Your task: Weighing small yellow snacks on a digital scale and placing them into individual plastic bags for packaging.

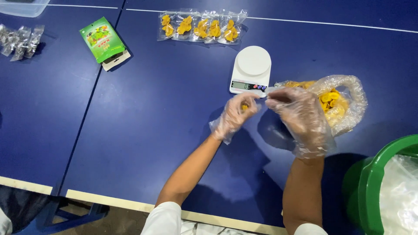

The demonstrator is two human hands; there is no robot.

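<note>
Both hands wear loose, crinkled clear plastic gloves. The left hand (pixel 235 114) is curled shut around a small yellow chip (pixel 244 107), pinched at the fingertips just in front of the scale (pixel 251 69). The right hand (pixel 300 116) is closed on the thin clear film of a small pouch (pixel 266 91), held between the two hands; how much it holds I cannot tell. Behind the right hand lies a big, wrinkled clear bag (pixel 346 101) with its mouth rolled back, full of yellow chips.

The scale is white, smooth plastic with a round platter and a small grey display facing the person. It stands on a matte dark-blue desk (pixel 152 122).

Beyond the scale, a row of five filled clear packets (pixel 201 27) lies flat. To the left sits a green printed sachet (pixel 102 39), rectangular and tilted, on a pale card. At the far left lie shiny silver-clear wrappers (pixel 19 41). A glossy green tub (pixel 379 187) stands at the lower right, lined with clear plastic.
</note>
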